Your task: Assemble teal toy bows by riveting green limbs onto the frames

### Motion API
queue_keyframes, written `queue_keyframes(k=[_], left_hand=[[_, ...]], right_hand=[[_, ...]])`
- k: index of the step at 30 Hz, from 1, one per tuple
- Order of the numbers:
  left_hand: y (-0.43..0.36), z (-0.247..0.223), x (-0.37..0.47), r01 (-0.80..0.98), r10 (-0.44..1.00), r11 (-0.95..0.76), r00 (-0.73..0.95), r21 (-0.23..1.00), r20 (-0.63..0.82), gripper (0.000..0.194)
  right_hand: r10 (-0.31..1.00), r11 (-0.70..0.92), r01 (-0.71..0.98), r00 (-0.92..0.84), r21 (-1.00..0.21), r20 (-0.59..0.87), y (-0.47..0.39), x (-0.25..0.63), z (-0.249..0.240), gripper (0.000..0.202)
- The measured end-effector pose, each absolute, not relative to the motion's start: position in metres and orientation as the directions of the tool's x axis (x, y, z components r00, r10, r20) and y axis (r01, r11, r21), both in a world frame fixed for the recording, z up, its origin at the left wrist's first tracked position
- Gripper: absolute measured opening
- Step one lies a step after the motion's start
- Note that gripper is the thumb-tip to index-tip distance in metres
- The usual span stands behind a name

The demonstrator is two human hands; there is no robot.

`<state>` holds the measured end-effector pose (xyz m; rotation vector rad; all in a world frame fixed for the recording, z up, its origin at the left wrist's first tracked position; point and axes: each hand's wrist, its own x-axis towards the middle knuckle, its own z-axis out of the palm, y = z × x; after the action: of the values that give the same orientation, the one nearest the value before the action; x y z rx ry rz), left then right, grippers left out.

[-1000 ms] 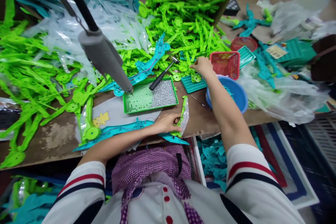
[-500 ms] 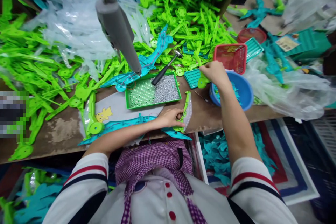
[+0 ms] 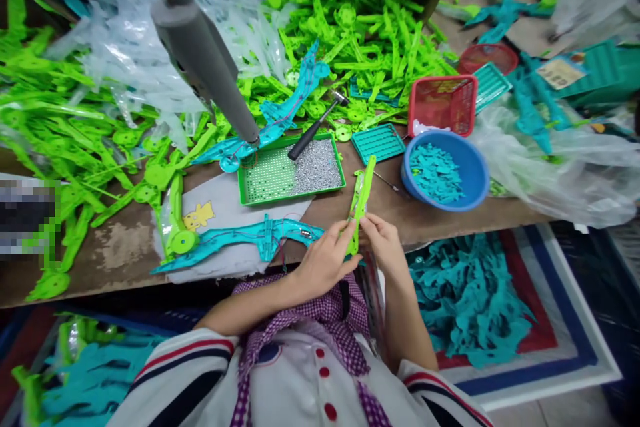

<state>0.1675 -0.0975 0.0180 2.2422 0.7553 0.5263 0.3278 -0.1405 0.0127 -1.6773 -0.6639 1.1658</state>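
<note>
Brown bench: 0.5 s ago the right hand is out by the blue bowl; now it meets the left hand, both gripping a green strip against a clear-faced green piece. Judgement: 2 parts now paired near bench's edge.

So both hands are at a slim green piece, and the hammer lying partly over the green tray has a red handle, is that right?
Not quite: the hammer's handle is black, not red, as the head view shows. The rest stands: the left hand and right hand are at a slim green piece, and the hammer lies partly over the green tray.
</note>
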Motion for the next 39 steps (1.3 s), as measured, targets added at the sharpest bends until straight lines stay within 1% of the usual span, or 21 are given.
queue_keyframes(k=[1, 2, 4, 5, 7, 9, 11, 15, 17, 20, 23, 25, 28, 31, 33, 36, 39], left_hand=[[-0.098, 0.015, 0.175, 0.369, 0.674, -0.551, 0.726, 0.749, 0.138, 0.066], [-0.098, 0.013, 0.182, 0.367, 0.696, -0.51, 0.708, 0.778, 0.122, 0.063], [-0.097, 0.011, 0.191, 0.347, 0.729, -0.419, 0.68, 0.839, 0.082, 0.061], [-0.096, 0.01, 0.194, 0.338, 0.743, -0.374, 0.666, 0.864, 0.061, 0.061], [-0.095, 0.008, 0.195, 0.33, 0.771, -0.294, 0.637, 0.897, 0.019, 0.062], [-0.096, 0.005, 0.194, 0.339, 0.79, -0.236, 0.613, 0.911, -0.024, 0.061], [-0.099, 0.001, 0.192, 0.355, 0.791, -0.205, 0.608, 0.912, -0.059, 0.061], [-0.105, -0.006, 0.189, 0.376, 0.76, -0.227, 0.645, 0.898, -0.078, 0.072], [-0.106, -0.008, 0.188, 0.391, 0.744, -0.269, 0.665, 0.88, -0.068, 0.075], [-0.102, -0.007, 0.187, 0.423, 0.718, -0.365, 0.695, 0.829, -0.038, 0.071], [-0.095, -0.002, 0.188, 0.484, 0.688, -0.477, 0.725, 0.733, -0.032, 0.067], [-0.091, 0.0, 0.187, 0.52, 0.678, -0.532, 0.735, 0.668, -0.032, 0.068], [-0.093, -0.001, 0.172, 0.49, 0.665, -0.598, 0.745, 0.634, 0.053, 0.073], [-0.106, -0.001, 0.134, 0.419, 0.656, -0.641, 0.734, 0.644, 0.175, 0.063], [-0.116, 0.005, 0.101, 0.411, 0.683, -0.624, 0.7, 0.664, 0.208, 0.055], [-0.12, 0.022, 0.068, 0.442, 0.763, -0.505, 0.63, 0.742, 0.144, 0.048], [-0.101, 0.041, 0.078, 0.436, 0.825, -0.385, 0.558, 0.814, 0.091, 0.035]], right_hand=[[0.834, -0.4, 0.039, 0.43, -0.916, -0.346, -0.138, 0.339, 0.014, 0.051], [0.836, -0.385, 0.169, 0.479, -0.907, -0.265, -0.135, 0.349, 0.014, 0.052], [0.842, -0.309, 0.395, 0.537, -0.865, -0.055, -0.128, 0.366, 0.014, 0.057], [0.854, -0.258, 0.471, 0.519, -0.843, 0.029, -0.123, 0.372, 0.012, 0.06], [0.895, -0.162, 0.553, 0.431, -0.817, 0.115, -0.114, 0.375, 0.005, 0.06], [0.913, -0.128, 0.585, 0.385, -0.801, 0.135, -0.107, 0.373, -0.005, 0.057], [0.908, -0.138, 0.604, 0.393, -0.785, 0.143, -0.101, 0.368, -0.014, 0.053], [0.904, -0.187, 0.666, 0.405, -0.722, 0.139, -0.096, 0.364, -0.024, 0.048], [0.895, -0.238, 0.697, 0.428, -0.676, 0.126, -0.095, 0.363, -0.026, 0.045], [0.883, -0.285, 0.707, 0.457, -0.648, 0.11, -0.093, 0.362, -0.028, 0.041], [0.877, -0.286, 0.704, 0.466, -0.651, 0.119, -0.09, 0.361, -0.029, 0.039], [0.875, -0.283, 0.721, 0.464, -0.633, 0.138, -0.088, 0.36, -0.03, 0.036], [0.882, -0.257, 0.76, 0.437, -0.597, 0.177, -0.085, 0.358, -0.031, 0.034], [0.885, -0.233, 0.777, 0.419, -0.584, 0.204, -0.085, 0.358, -0.03, 0.034], [0.885, -0.23, 0.772, 0.419, -0.592, 0.203, -0.084, 0.357, -0.031, 0.035], [0.884, -0.22, 0.761, 0.42, -0.611, 0.205, -0.084, 0.356, -0.033, 0.038], [0.877, -0.207, 0.76, 0.423, -0.616, 0.227, -0.082, 0.354, -0.037, 0.04]])
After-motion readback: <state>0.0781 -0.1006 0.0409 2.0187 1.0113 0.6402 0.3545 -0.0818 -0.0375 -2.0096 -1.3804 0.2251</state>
